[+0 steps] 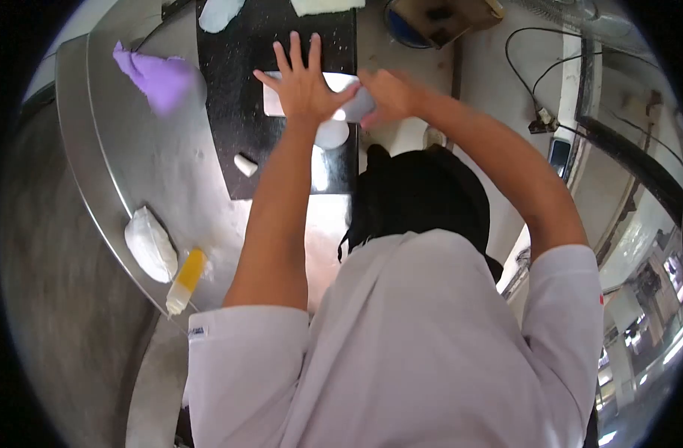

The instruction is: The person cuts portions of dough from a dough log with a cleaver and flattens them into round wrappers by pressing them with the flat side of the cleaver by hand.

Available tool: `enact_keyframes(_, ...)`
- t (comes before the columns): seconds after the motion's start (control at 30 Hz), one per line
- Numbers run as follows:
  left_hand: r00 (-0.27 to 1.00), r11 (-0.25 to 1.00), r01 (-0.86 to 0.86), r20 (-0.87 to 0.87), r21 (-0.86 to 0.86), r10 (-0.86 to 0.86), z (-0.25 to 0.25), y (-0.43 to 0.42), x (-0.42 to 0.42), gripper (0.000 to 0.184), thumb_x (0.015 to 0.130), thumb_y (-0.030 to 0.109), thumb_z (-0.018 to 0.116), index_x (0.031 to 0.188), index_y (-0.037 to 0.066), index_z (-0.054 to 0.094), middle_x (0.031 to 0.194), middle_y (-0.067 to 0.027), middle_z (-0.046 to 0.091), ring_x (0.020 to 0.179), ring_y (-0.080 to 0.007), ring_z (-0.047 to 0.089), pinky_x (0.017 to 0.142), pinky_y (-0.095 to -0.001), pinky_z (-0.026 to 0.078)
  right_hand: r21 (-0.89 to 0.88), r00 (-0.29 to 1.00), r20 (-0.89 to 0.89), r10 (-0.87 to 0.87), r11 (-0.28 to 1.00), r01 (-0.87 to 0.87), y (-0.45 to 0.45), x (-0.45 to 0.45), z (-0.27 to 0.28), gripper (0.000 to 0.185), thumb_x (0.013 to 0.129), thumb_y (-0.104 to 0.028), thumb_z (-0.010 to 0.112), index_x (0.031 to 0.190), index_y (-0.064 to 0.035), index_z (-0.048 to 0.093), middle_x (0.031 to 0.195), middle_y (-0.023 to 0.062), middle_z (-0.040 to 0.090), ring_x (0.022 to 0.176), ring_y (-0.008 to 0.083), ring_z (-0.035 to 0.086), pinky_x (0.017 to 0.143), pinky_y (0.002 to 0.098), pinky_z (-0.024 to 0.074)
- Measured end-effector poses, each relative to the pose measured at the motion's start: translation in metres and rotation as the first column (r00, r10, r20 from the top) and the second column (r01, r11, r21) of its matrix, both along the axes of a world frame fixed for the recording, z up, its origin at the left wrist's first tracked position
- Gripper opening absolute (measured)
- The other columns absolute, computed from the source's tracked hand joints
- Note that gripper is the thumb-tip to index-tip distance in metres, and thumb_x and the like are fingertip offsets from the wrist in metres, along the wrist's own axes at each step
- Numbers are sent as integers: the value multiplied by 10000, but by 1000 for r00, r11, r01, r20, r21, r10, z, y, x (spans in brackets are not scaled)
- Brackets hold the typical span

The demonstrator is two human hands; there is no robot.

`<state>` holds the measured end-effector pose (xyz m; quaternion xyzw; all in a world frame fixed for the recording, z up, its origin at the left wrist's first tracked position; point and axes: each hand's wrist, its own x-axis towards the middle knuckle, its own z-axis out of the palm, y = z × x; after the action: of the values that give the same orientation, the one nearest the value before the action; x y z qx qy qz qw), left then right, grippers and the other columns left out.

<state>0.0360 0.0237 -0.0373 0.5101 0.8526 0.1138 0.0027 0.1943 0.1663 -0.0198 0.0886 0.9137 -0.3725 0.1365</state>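
Observation:
My left hand (303, 93) lies flat with fingers spread on the wide, shiny blade of a cleaver (273, 101), over the black board (233, 97). My right hand (390, 95), a little blurred, is closed around the cleaver's right end; the handle itself is hidden in it. Just below the blade, a thin white round of dough (332, 135) lies on the board, partly behind my left wrist. A small white dough piece (245, 165) rests near the board's lower left.
A purple cloth (162, 78) is left of the board on the steel counter (162, 164). Nearer me lie a white bag (150, 245) and a squeeze bottle of yellow liquid (186, 280). White items (220, 13) sit at the board's far end. Cables (509, 56) run at right.

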Motion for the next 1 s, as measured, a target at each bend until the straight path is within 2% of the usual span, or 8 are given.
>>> enact_keyframes(0.13, 996, 990, 62, 72, -130, -53, -4, -28, 26, 1209, 646, 842, 703, 1627, 267, 292, 1711, -156, 152, 1553, -497, 73, 1045, -872, 54, -32, 998, 63, -17, 999, 19, -32, 38, -14, 830, 673, -584, 875, 1174, -20, 529, 903, 255, 705, 893, 456, 700, 809, 544, 549)
enact_keyframes(0.27, 995, 997, 50, 85, -59, -45, -8, -8, 32, 1237, 640, 822, 706, 1631, 210, 288, 1715, -163, 140, 1538, -541, 68, 1016, -886, 32, -36, 996, 87, -5, 999, 8, -13, 43, -17, 781, 713, -492, 884, 1216, -28, 508, 901, 234, 706, 880, 470, 702, 803, 524, 564)
enact_keyframes(0.5, 985, 985, -170, -9, -32, 170, -4, -11, -1, 1222, 658, 824, 689, 1619, 174, 303, 1681, -195, 204, 1526, -531, 122, 1050, -870, 47, 144, 985, 52, 167, 974, -173, 15, -26, 32, 792, 665, -376, 935, 1232, -14, 516, 1118, 247, 681, 1055, 442, 673, 898, 511, 542)
enact_keyframes(0.6, 996, 993, -86, 17, -79, 88, -14, -25, 20, 1235, 666, 860, 655, 1631, 185, 284, 1694, -206, 169, 1537, -538, 66, 1040, -879, 45, -67, 939, 315, 135, 991, -120, -3, -11, 34, 771, 672, -358, 931, 1230, -10, 527, 1131, 236, 686, 1070, 444, 669, 916, 505, 535)
enact_keyframes(0.67, 997, 990, -62, 29, -125, 66, -11, -12, 29, 1250, 647, 880, 647, 1624, 175, 312, 1702, -186, 169, 1536, -545, 61, 1002, -898, 38, -21, 991, 88, 102, 995, -101, 2, 19, -7, 716, 702, -403, 896, 1172, -34, 502, 926, 221, 697, 937, 441, 687, 781, 504, 543)
enact_keyframes(0.77, 996, 993, -79, 23, -84, 82, -6, -5, 20, 1248, 650, 824, 673, 1632, 163, 275, 1705, -159, 174, 1527, -553, 77, 1040, -875, 18, -27, 992, -81, 101, 994, -103, 23, 4, -17, 716, 690, -406, 904, 1150, -24, 510, 932, 231, 701, 952, 440, 688, 805, 501, 540)
enact_keyframes(0.83, 969, 966, -247, -22, -77, 246, -1, 10, 11, 1266, 647, 836, 671, 1628, 140, 276, 1695, -169, 194, 1525, -544, 108, 1049, -869, 29, 48, 982, -58, 180, 983, -177, 46, -30, -1, 717, 687, -405, 906, 1149, -20, 515, 944, 238, 704, 954, 441, 689, 813, 503, 541)
enact_keyframes(1.0, 980, 978, -198, 16, -72, 200, 0, 5, -3, 1280, 648, 861, 658, 1623, 117, 288, 1699, -188, 167, 1530, -539, 81, 1062, -860, 29, 54, 973, 44, 228, 972, -230, 34, -36, 16, 743, 679, -403, 911, 1162, 3, 519, 981, 251, 703, 963, 448, 686, 823, 518, 542)
